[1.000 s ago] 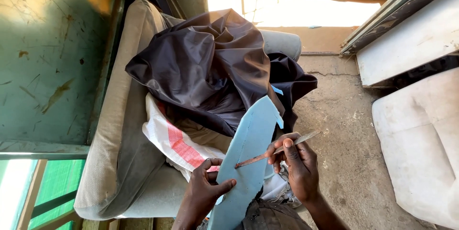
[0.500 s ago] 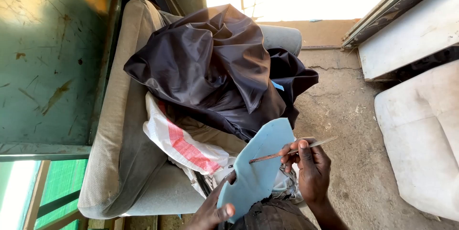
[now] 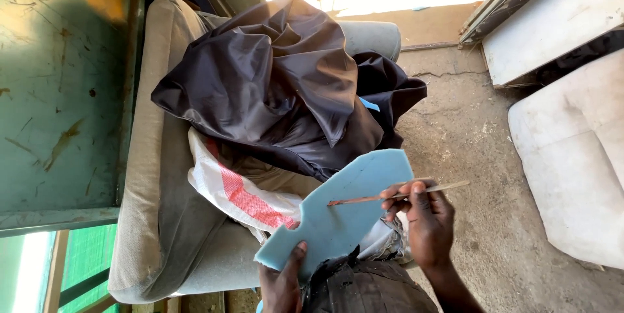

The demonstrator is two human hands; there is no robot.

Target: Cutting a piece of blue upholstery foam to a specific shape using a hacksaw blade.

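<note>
Right hand (image 3: 426, 219) grip pinches thin stick (image 3: 396, 195), tip on blue foam piece (image 3: 344, 212); left hand (image 3: 283, 280) apparently clamps foam's lower edge.

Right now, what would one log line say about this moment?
left hand: grips blue foam piece | right hand: holds thin stick, tip on foam | behind: dark cloth on armchair

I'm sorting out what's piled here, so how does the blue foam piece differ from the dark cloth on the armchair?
The blue foam piece is flat, stiff-looking and cut to a shape; the dark cloth is crumpled and glossy. The foam is pale blue and held by the left hand; the cloth, nearly black, lies heaped on the armchair. The cloth is far larger.
</note>
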